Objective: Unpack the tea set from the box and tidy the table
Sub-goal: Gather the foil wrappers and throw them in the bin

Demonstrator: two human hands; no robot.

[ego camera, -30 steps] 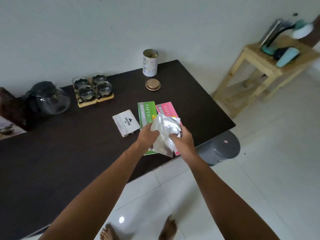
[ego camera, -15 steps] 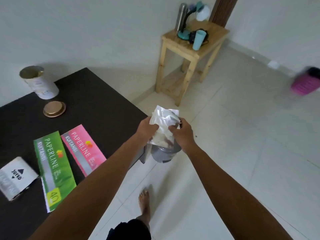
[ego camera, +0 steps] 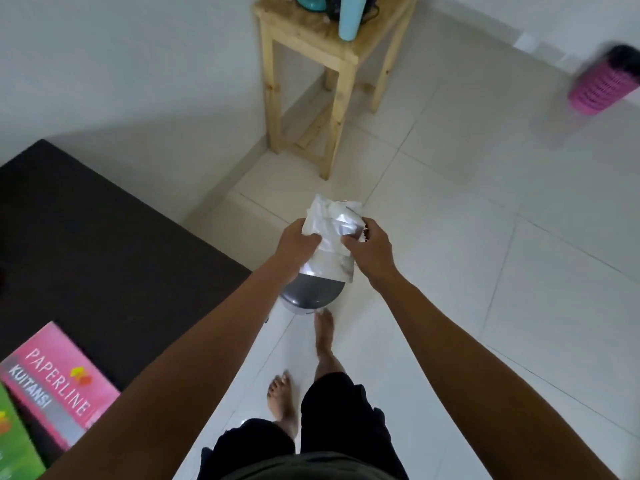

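Both hands, left hand (ego camera: 298, 241) and right hand (ego camera: 371, 248), are pinching the crumpled foil wrapper (ego camera: 333, 237) above the grey bin (ego camera: 311, 295); it looks light, soft, slippery, best gripped by bunched edges

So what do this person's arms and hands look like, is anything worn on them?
Both arms are bare from the frame's edge to the wrist, with no sleeves showing. The left hand and right hand wear no gloves, and no watch, ring or bracelet is visible. Lower down the person wears dark shorts and is barefoot.
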